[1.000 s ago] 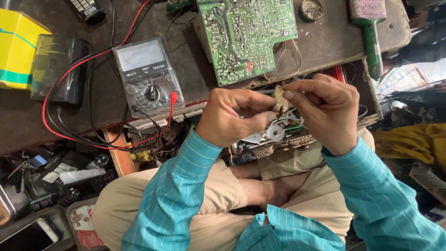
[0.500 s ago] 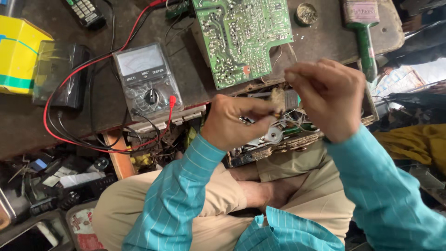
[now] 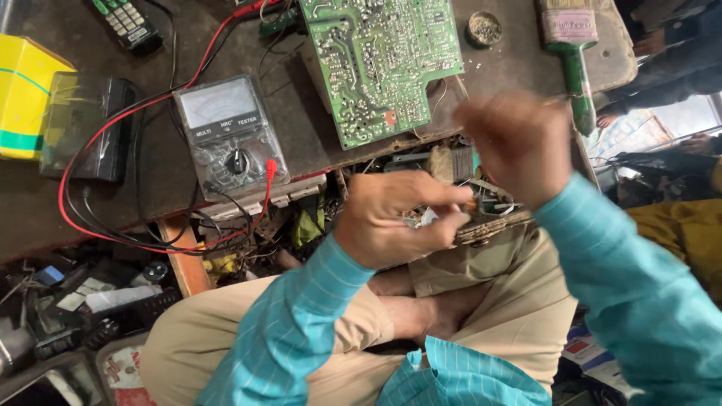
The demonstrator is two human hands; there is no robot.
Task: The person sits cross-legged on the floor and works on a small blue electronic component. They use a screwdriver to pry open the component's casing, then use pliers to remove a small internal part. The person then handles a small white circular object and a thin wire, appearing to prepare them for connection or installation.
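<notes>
Left hand is closed around a small component pinched at its fingertips; right hand, blurred, sits just above it, grip undeterminable. Beyond the hands lies a green circuit board; an analogue multimeter sits left of the left hand.

**Workbench surroundings, head view**

Upper centre: green circuit board, solder side up. Left of centre: grey analogue multimeter with red and black leads looping toward the left edge. Far left: yellow box beside a dark battery. Top left: handset keypad. Upper right: green-handled brush; small round tin.
</notes>
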